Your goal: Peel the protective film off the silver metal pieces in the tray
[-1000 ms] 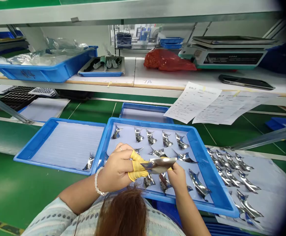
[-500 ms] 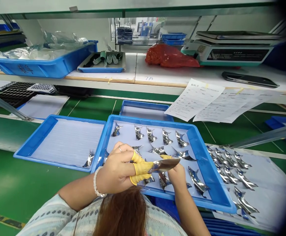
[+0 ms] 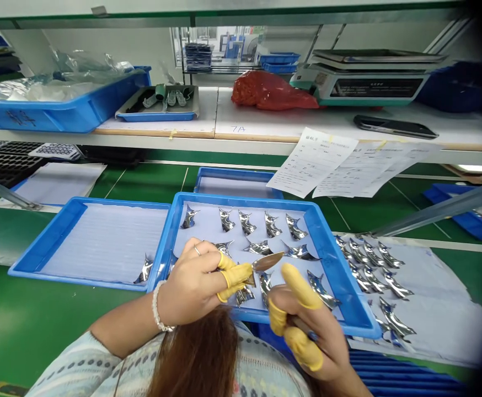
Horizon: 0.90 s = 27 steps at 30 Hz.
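Observation:
My left hand (image 3: 199, 278), with yellow finger cots on its fingertips, pinches a shiny curved metal part (image 3: 268, 261) whose pointed end sticks out to the right. To the right and apart from it is my right hand (image 3: 307, 325), also in yellow finger cots, its fingers curled and thumb raised. A thin dark object shows partly between those fingers; its kind is hidden. Beneath both hands lies a blue tray (image 3: 327, 231) lined with white, holding rows of similar curved metal parts (image 3: 272, 224). The hands cover some of these parts.
At left, a second blue tray (image 3: 79, 201) holds one metal part (image 3: 145, 270). More parts (image 3: 396, 284) lie on white sheets (image 3: 443, 309) at right. Paper forms (image 3: 313, 160) hang from the shelf, which carries a red bag (image 3: 272, 91), a scale (image 3: 365, 85) and a phone (image 3: 394, 127).
My right hand has come away from the metal part and moved toward me, with its thumb now raised. My left hand still holds the part. The whole view has shifted slightly.

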### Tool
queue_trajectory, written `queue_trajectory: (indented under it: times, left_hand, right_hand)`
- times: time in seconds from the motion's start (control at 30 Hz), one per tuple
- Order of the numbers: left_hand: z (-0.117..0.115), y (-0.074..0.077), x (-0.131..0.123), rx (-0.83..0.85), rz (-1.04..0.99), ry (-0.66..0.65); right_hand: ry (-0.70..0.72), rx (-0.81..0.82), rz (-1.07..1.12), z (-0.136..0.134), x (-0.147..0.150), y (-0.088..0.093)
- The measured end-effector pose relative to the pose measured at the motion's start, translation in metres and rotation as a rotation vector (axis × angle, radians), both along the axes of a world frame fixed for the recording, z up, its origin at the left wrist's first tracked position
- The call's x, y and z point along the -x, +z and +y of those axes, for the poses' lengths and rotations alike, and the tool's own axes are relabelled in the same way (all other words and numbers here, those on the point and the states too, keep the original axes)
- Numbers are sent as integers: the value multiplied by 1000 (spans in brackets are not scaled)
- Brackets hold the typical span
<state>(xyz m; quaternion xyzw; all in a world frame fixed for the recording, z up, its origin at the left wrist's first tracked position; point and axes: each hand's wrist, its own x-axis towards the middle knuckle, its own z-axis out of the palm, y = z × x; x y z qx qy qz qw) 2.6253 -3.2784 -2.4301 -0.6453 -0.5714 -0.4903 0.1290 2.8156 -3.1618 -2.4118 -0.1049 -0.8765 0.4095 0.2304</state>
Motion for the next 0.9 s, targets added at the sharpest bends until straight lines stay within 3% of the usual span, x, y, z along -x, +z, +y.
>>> queue_trajectory:
  times: [0.07, 0.1, 0.2, 0.27, 0.43, 0.53, 0.63, 0.9]
  left_hand:
    - [1, -1, 0, 8, -1, 6]
    - [1, -2, 0, 16, -7, 11]
    - [3, -7, -1, 46, -36, 8]
    - [4, -9, -1, 59, -56, -3]
    - [7, -15, 0, 74, -85, -25]
    - [11, -20, 2, 97, -99, -36]
    - [13, -23, 4, 128, -126, -51]
    - [12, -10, 3, 93, -240, -220]
  right_hand:
    - [129, 28, -59, -1, 12, 11]
    - [128, 65, -68, 0, 16, 12]
    - [-79, 236, 11, 3, 18, 1]
    - [-198, 302, 98, 7, 15, -10]
    - [-282, 275, 193, 37, 13, -46]
    - [-518, 158, 146, 66, 17, -76]
    - [-720, 174, 58, 86, 18, -97]
    - [-717, 301, -14, 91, 17, -99]
